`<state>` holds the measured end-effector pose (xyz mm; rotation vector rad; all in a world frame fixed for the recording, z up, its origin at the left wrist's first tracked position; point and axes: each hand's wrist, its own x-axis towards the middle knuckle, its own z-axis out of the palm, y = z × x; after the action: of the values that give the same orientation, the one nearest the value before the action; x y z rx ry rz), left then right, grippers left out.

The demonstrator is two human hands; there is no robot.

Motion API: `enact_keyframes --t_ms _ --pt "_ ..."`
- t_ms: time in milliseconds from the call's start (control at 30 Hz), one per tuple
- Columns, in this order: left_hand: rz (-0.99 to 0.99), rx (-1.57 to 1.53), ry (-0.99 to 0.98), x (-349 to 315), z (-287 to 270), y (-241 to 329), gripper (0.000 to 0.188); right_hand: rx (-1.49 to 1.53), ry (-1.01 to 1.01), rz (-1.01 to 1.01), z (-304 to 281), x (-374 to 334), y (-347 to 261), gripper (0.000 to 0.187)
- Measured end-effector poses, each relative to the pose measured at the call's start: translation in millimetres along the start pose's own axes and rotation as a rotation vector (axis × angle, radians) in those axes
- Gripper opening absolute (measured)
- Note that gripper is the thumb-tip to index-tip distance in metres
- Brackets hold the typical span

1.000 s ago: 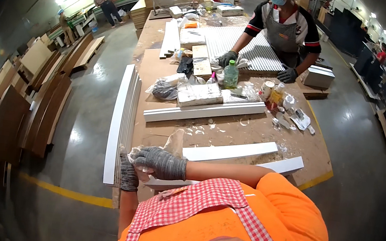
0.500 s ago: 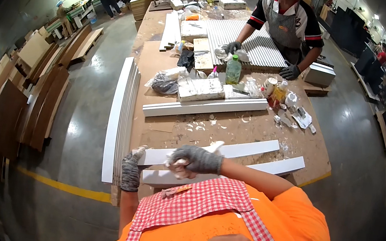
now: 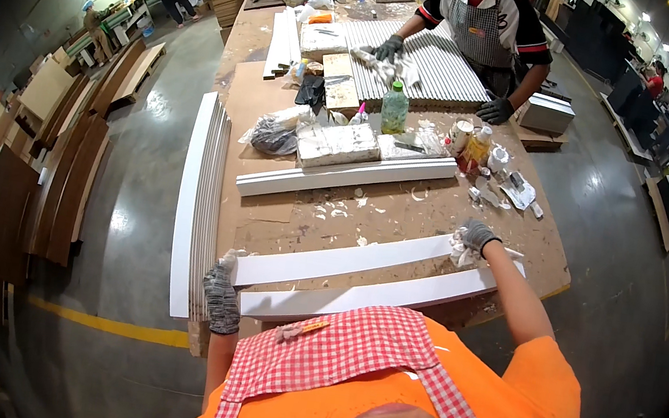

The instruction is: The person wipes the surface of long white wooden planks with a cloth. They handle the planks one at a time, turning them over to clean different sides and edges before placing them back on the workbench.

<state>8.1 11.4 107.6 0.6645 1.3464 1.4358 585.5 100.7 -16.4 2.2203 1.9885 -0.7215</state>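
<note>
Two long white strips lie side by side across the near part of the workbench: a far strip and a near strip. My right hand, in a grey glove, presses a crumpled white cloth onto the right end of the far strip. My left hand, in a mottled grey glove with pale fingertips, grips the left end of the far strip; its fingers are partly hidden. Beyond them a grooved white strip rests against white-smeared blocks.
A stack of white strips stands along the bench's left edge. Past the blocks are a green bottle, a bagged dark bundle and an amber bottle. Opposite, a gloved co-worker wipes ribbed white strips.
My right hand has slid the cloth rightward along the far strip, from near its left end to its right end. My left hand stays at the left end. The co-worker's cloth hand moved slightly.
</note>
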Motion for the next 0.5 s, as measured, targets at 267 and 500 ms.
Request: enact_keyframes --t_ms 267,500 --pt "0.101 0.133 -0.059 3.4 -5.6 -5.0 0.03 0.021 0.104 0.12 19.0 25.0 51.9 0.025" --pt "0.023 0.108 -0.027 16.3 -21.0 -26.7 0.027 -0.461 -0.08 0.087 50.5 30.3 131.8 0.039"
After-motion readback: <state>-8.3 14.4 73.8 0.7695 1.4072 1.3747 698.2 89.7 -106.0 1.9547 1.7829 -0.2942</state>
